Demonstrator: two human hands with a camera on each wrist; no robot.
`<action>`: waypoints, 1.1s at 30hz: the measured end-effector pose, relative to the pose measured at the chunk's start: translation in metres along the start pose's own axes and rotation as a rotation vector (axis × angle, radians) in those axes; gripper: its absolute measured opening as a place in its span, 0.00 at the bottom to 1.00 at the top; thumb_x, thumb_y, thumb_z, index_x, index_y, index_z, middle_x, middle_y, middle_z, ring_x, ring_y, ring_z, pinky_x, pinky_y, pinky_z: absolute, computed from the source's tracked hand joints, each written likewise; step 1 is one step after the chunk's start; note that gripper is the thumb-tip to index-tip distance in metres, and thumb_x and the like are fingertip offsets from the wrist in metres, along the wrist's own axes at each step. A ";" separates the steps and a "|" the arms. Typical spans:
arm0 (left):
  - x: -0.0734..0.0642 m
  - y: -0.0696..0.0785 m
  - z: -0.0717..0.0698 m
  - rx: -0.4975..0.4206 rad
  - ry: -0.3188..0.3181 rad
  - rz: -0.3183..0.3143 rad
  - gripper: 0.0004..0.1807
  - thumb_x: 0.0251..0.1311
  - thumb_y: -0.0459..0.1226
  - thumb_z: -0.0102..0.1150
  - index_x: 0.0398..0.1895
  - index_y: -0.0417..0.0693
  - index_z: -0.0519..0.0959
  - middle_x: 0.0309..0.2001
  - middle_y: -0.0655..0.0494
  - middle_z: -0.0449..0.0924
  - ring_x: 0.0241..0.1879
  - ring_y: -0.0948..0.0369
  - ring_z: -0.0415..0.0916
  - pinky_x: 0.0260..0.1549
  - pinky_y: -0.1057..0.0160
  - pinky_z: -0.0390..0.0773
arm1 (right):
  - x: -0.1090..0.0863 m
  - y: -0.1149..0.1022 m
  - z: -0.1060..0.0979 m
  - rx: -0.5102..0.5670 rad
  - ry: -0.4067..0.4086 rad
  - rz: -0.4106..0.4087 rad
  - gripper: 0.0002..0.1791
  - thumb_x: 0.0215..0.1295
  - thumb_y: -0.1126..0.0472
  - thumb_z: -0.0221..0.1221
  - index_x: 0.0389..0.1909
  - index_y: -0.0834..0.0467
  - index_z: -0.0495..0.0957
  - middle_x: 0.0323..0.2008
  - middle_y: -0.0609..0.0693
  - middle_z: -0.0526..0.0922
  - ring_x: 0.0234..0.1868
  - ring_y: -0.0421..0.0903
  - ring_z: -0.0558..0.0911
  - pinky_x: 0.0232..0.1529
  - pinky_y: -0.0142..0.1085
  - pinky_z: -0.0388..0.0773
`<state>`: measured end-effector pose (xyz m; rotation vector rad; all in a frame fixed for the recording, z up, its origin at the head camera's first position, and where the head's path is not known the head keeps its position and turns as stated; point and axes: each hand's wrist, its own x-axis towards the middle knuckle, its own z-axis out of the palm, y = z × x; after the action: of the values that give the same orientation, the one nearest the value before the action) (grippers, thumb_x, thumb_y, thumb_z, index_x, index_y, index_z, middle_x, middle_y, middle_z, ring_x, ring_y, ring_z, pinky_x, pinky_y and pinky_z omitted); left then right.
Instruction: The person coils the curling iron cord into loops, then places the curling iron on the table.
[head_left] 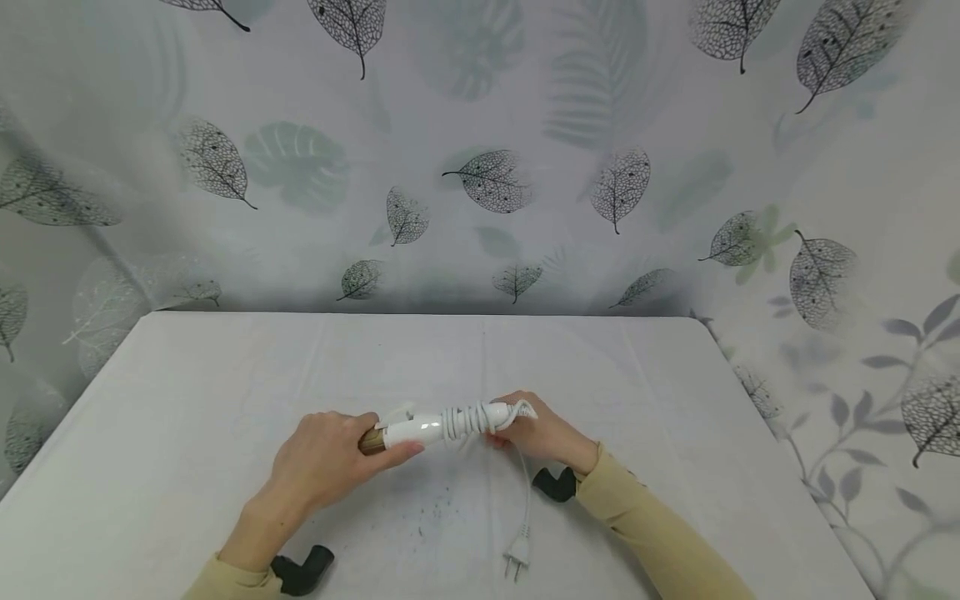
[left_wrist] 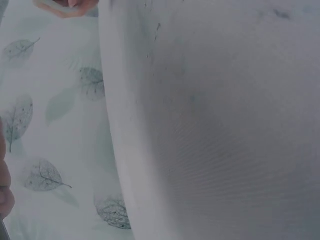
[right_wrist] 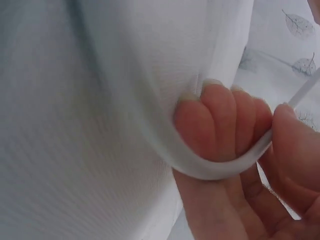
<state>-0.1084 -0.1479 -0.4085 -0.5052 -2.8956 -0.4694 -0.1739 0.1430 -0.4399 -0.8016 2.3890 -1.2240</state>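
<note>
A white-handled curling iron (head_left: 423, 429) with a gold-brown barrel is held level above the table. My left hand (head_left: 322, 458) grips it at the barrel end, thumb along the white part. White power cord (head_left: 468, 419) is coiled several turns around the handle. At the handle's far end my right hand (head_left: 536, 433) pinches the cord; the right wrist view shows a loop of cord (right_wrist: 210, 170) crossing the curled fingers (right_wrist: 225, 125). The cord's free end hangs down to a two-pin plug (head_left: 517, 548). Only some left fingers (left_wrist: 4, 185) show at the left wrist view's edge.
A white cloth-covered table (head_left: 225, 375) lies beneath, with small dark specks (head_left: 431, 512) near its front. Leaf-patterned sheeting (head_left: 450, 125) stands behind and at both sides. Dark wrist mounts (head_left: 302, 571) stick out below both sleeves.
</note>
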 end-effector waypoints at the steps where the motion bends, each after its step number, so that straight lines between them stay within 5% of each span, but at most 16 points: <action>1: 0.000 0.000 0.001 0.000 -0.005 0.013 0.35 0.54 0.72 0.57 0.14 0.58 0.58 0.16 0.67 0.45 0.17 0.70 0.46 0.17 0.69 0.49 | 0.000 0.000 -0.001 -0.023 0.008 -0.029 0.08 0.68 0.73 0.56 0.30 0.66 0.81 0.25 0.57 0.82 0.26 0.45 0.76 0.30 0.30 0.73; 6: -0.001 0.003 0.004 -0.018 -0.050 0.055 0.34 0.54 0.73 0.55 0.14 0.60 0.60 0.15 0.69 0.47 0.16 0.71 0.47 0.17 0.70 0.50 | 0.000 -0.001 -0.004 -0.173 0.068 -0.086 0.05 0.68 0.70 0.58 0.34 0.64 0.82 0.29 0.51 0.84 0.26 0.34 0.72 0.32 0.28 0.72; 14: -0.001 0.005 0.007 -0.047 -0.153 0.066 0.34 0.54 0.75 0.51 0.14 0.60 0.60 0.15 0.68 0.47 0.17 0.70 0.47 0.19 0.70 0.50 | -0.001 -0.004 -0.006 -0.128 0.133 0.041 0.10 0.71 0.59 0.60 0.32 0.62 0.80 0.19 0.50 0.78 0.17 0.36 0.70 0.22 0.29 0.68; 20: -0.001 0.005 0.010 -0.055 -0.185 0.087 0.35 0.53 0.76 0.49 0.13 0.60 0.61 0.14 0.69 0.50 0.16 0.71 0.50 0.18 0.70 0.53 | -0.003 -0.006 -0.010 -0.067 0.134 0.045 0.12 0.71 0.57 0.60 0.33 0.62 0.80 0.18 0.54 0.78 0.09 0.36 0.65 0.15 0.31 0.66; 24: -0.001 0.005 0.012 -0.035 -0.200 0.097 0.35 0.53 0.77 0.48 0.13 0.61 0.62 0.15 0.69 0.50 0.16 0.71 0.50 0.19 0.70 0.54 | -0.004 -0.008 -0.017 0.048 0.092 0.082 0.14 0.72 0.54 0.60 0.36 0.62 0.82 0.20 0.50 0.83 0.06 0.37 0.59 0.12 0.31 0.63; 29: -0.002 0.005 0.014 -0.023 -0.197 0.106 0.35 0.52 0.77 0.48 0.13 0.60 0.61 0.15 0.69 0.49 0.17 0.71 0.51 0.19 0.70 0.54 | -0.006 -0.009 -0.029 0.353 0.000 0.156 0.14 0.72 0.55 0.59 0.40 0.64 0.83 0.31 0.54 0.89 0.06 0.40 0.54 0.11 0.30 0.55; 33: -0.002 0.007 0.013 -0.008 -0.200 0.099 0.35 0.51 0.78 0.48 0.14 0.60 0.62 0.14 0.69 0.51 0.16 0.71 0.52 0.18 0.70 0.54 | -0.009 -0.012 -0.034 0.511 -0.071 0.121 0.16 0.76 0.58 0.54 0.49 0.68 0.81 0.41 0.58 0.89 0.06 0.39 0.55 0.11 0.28 0.56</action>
<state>-0.1055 -0.1383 -0.4194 -0.7328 -3.0393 -0.4398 -0.1807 0.1646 -0.4096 -0.5184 1.9031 -1.6212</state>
